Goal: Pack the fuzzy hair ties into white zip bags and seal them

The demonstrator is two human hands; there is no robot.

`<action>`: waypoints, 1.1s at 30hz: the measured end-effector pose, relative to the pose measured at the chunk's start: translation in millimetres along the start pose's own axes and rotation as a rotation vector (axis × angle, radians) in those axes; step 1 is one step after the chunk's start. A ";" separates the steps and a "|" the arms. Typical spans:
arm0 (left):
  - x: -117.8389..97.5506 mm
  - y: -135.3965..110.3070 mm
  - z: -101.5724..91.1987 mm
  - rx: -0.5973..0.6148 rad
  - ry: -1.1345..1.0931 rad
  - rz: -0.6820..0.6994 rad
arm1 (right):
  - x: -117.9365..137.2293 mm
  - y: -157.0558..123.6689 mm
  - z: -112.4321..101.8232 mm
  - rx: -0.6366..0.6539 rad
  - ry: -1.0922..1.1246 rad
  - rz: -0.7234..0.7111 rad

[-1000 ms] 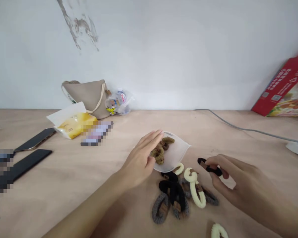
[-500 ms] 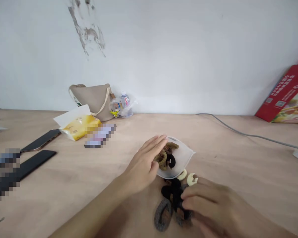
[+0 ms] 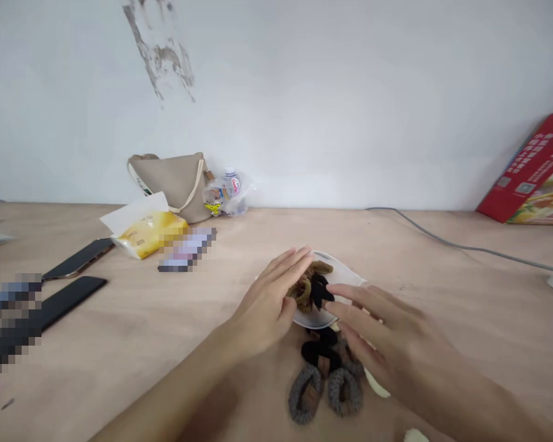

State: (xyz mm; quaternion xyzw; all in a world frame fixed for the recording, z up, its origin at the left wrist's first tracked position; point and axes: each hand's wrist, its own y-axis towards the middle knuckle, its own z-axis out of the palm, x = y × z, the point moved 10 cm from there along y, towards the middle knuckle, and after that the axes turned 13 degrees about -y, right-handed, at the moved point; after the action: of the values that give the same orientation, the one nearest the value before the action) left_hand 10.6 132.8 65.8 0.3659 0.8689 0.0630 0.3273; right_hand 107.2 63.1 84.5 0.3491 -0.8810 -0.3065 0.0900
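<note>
My left hand (image 3: pixel 262 307) grips the left side of a white shallow container (image 3: pixel 348 276) with a pointed right corner, fingers along the far rim and thumb near the front. Inside lie several fabric hair ties, among them an olive-brown hair tie (image 3: pixel 322 267) and a black hair tie (image 3: pixel 320 288). Over the container's right side, my right hand (image 3: pixel 387 325) has its fingers apart, the tips at the black hair tie. In front of the container are more black hair ties (image 3: pixel 316 352), a grey hair tie (image 3: pixel 298 393) and another grey one (image 3: pixel 345 393). A cream piece (image 3: pixel 376 383) shows partly beneath my right hand.
At the back left stand a beige bag (image 3: pixel 166 175), a yellow tissue pack (image 3: pixel 152 233) and a bottle in clear plastic (image 3: pixel 233 184). Phones (image 3: pixel 78 258) lie at the left. A grey cable (image 3: pixel 433 236) runs towards the right, below a red box (image 3: pixel 525 172).
My right hand has moved up and left from the loose pile to the container. More black shows inside it, and both grey hair ties are now exposed. My left hand stays in place.
</note>
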 end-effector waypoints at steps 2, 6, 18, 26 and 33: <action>0.8 0.3 0.2 0.000 -0.001 -0.006 | -3.7 1.8 11.3 0.089 0.069 0.063; 1.8 1.3 0.6 -0.010 -0.004 -0.012 | 16.7 -2.5 28.4 0.183 0.115 0.019; 2.0 1.6 -0.5 -0.016 -0.019 -0.018 | 28.0 -4.0 53.8 0.246 -0.118 0.016; 1.6 -0.4 0.1 -0.009 -0.022 0.005 | 20.9 7.3 14.9 0.056 -0.070 -0.011; 2.7 -0.7 -0.8 -0.014 -0.040 0.005 | -10.0 12.9 10.8 0.039 -0.096 0.064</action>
State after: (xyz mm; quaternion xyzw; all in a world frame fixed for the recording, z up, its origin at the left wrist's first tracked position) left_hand 8.3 134.2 64.7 0.3670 0.8609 0.0626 0.3467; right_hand 103.4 82.3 84.3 0.3076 -0.9007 -0.3028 0.0507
